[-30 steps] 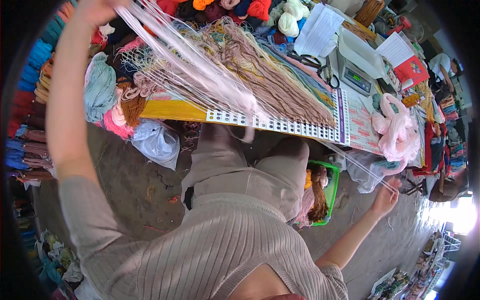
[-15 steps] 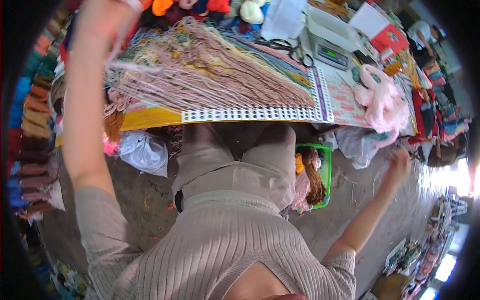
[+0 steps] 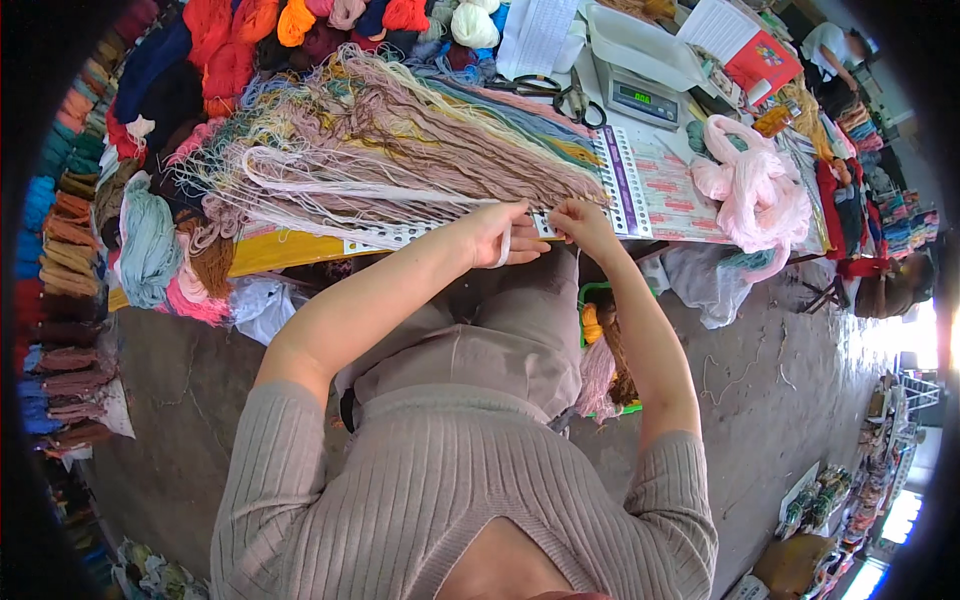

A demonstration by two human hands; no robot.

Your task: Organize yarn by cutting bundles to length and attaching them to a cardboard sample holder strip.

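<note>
Both my hands meet at the near edge of the table, over a white strip card with a row of punched holes (image 3: 632,190). My left hand (image 3: 497,237) is closed on a bundle of pale pink yarn (image 3: 350,185), which runs left across the table and doubles back in a loop; part of it passes around the fingers. Just right of it, my right hand (image 3: 588,225) pinches at the card's holed edge, and a thin strand hangs below its fingers. Behind them lie many long threads (image 3: 430,140) in dusty pink, brown, yellow and blue, fanned out from the card.
Black scissors (image 3: 575,105) and a digital scale (image 3: 640,100) with a white tray stand beyond the card. A pale pink skein (image 3: 755,190) lies at the right, coloured yarn balls (image 3: 405,15) at the back. Under the table sits a green basket (image 3: 632,408). Another person (image 3: 835,55) works far right.
My left hand has come down from the far left and my right hand in from the right side; they now meet at the card. The pale yarn now lies looped across the threads.
</note>
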